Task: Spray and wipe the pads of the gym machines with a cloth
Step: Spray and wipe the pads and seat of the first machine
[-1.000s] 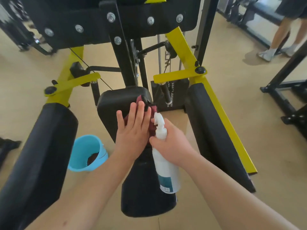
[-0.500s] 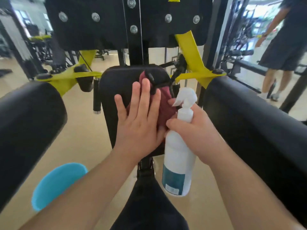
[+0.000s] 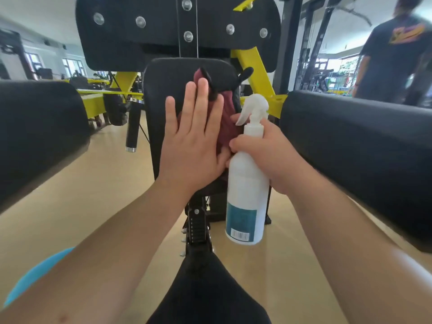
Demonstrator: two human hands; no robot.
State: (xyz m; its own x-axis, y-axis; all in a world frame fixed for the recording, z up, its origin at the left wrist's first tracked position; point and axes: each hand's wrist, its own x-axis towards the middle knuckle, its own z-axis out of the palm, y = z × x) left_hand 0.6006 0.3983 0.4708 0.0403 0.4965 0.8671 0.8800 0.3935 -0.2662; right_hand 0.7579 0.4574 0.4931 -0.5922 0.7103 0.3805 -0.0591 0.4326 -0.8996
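A dark red cloth lies against the upright black back pad of a yellow-framed gym machine. My left hand presses flat on the cloth with straight fingers. My right hand grips the neck of a white spray bottle with a teal label, held upright just right of the cloth, nozzle pointing left. The black seat pad is at the bottom centre. Large black arm pads flank me, the left arm pad on one side and the right arm pad on the other.
A blue bucket sits on the tan floor at lower left, partly hidden by my left forearm. A person in a dark shirt stands at the far right. Other machines fill the background. A black handle hangs left of the back pad.
My view has tilted up and come closer to the back pad. My left hand has slid the cloth up the pad. The bottle stays beside it. The person at right has come nearer.
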